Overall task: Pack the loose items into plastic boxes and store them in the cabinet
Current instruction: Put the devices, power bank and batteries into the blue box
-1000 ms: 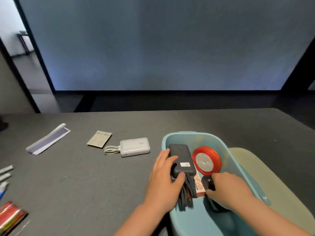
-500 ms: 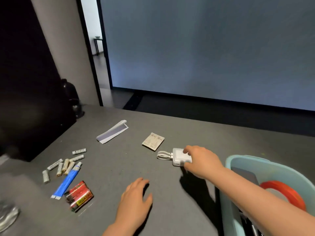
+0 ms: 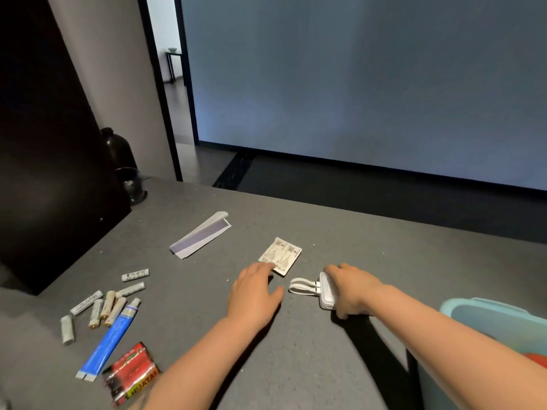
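Observation:
My right hand point(image 3: 352, 287) grips a white power bank point(image 3: 327, 294) with a looped white cable point(image 3: 300, 287), tilted up off the grey table point(image 3: 296, 365). My left hand point(image 3: 254, 291) lies flat with straight fingers, its fingertips touching the near corner of a small printed card point(image 3: 282, 255). The light-blue plastic box point(image 3: 485, 318) stands at the right edge, with something red point(image 3: 537, 358) showing inside it.
At the left lie several loose batteries point(image 3: 103, 304), a blue tube point(image 3: 108, 343) and a red battery pack point(image 3: 131, 372). A folded white paper point(image 3: 201, 235) lies behind the card. A dark cabinet point(image 3: 44, 143) and black vases point(image 3: 124, 164) stand at the far left.
My right hand has closed round the power bank and tipped it up toward the box. My left hand has moved forward from the table's near part to the printed card.

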Tool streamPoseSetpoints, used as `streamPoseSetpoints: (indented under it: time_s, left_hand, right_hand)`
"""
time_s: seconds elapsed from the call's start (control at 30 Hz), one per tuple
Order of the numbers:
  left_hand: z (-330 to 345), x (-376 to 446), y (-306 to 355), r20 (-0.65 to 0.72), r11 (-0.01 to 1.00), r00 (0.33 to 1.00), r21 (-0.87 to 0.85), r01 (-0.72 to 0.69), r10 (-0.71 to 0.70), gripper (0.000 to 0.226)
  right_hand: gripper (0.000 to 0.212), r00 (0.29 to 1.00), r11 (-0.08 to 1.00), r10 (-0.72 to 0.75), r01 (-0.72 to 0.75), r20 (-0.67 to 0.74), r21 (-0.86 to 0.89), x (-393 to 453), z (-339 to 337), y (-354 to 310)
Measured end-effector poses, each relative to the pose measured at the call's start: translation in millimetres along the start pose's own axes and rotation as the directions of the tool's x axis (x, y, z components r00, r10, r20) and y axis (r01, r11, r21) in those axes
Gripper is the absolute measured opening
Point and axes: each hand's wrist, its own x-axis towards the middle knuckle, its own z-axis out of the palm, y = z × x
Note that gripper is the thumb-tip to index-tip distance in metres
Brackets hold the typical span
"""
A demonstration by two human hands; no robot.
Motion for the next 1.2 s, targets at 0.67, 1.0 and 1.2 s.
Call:
streamPoseSetpoints:
  time_s: [0.67,1.0,1.2]
  left_hand:
    - [-10,49,14,0.088,0.988,0.986,-0.051,0.147,-0.142,0.051]
    - [-34,-77,116,0.002,0.893,0.995,-0.442,-0.087,0.097,0.039]
    - [-12,-130,150,0.051,0.834,0.985,-0.541,-0.111,0.164,0.036]
  right_hand:
    - [0.061,0.947,0.842,0.152,0.026,-0.285,0.538,-91,-55,26]
    - [0.056,0.820,0.834,0.353,-0.058,-0.450,0.549,-272,-90,100]
    - [0.055,0.904,0.882,0.320,-0.174,-0.284,0.438,-312,-6,118]
